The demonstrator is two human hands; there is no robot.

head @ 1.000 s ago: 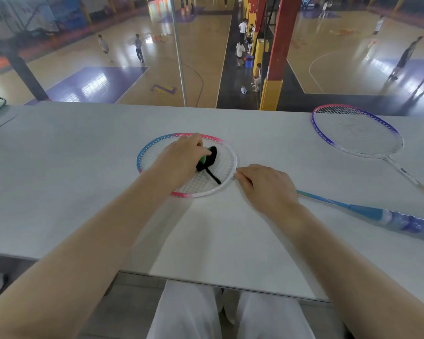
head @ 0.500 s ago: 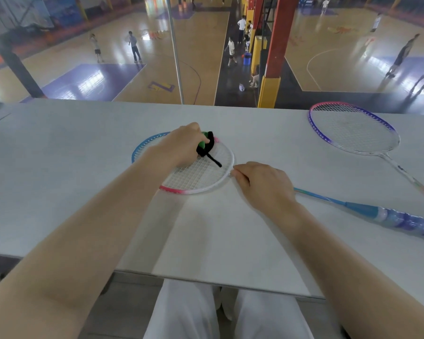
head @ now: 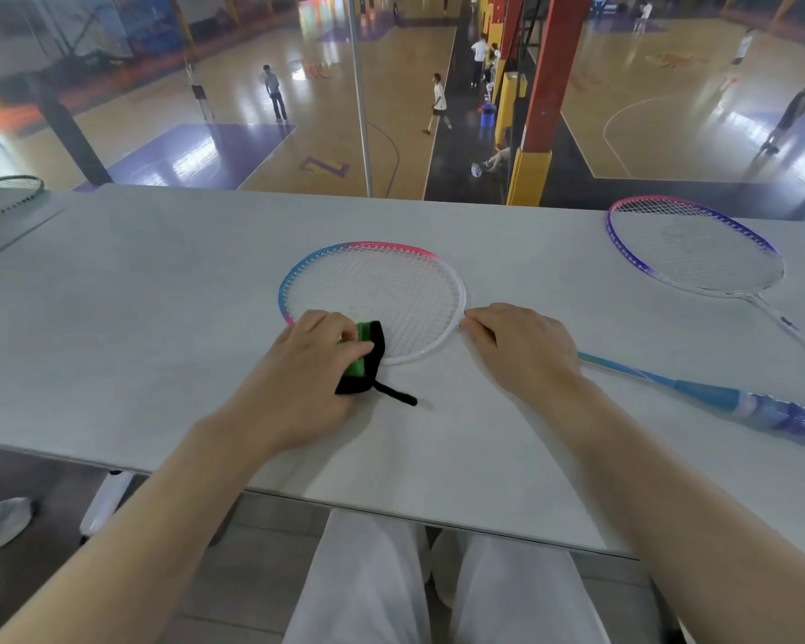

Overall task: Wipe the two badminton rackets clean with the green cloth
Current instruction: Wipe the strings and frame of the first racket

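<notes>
Gripping the green cloth [head: 362,357] with curled fingers and thumb, the left hand [head: 305,364] holds it bunched against the near-left rim of the nearer badminton racket [head: 372,295], at the spot where the frame meets the table [head: 136,327]. Black edging runs along the cloth's right side, and a thin black strap [head: 396,395] trails from it toward the person, lying flat on the tabletop. Just to the right, the right hand [head: 521,350] rests palm down at the racket's throat, its fingers curled over the frame where the head joins the shaft; whether they pinch the frame or only press on it cannot be told. This racket lies flat, its head ringed in blue, pink and white, its thin shaft running right to a blue handle [head: 763,413] wrapped in clear film near the table's right edge. A second racket [head: 691,246], with a purple, pink and white frame, lies flat further right and toward the far edge, well apart from the first, its white shaft angling off the right side of the view. At the far left a third, dark-framed racket head [head: 8,192] shows only in part. White trousers [head: 368,587] show below the table's near edge. Beyond the table, a sports hall [head: 252,109] with wooden courts and several people lies below.
</notes>
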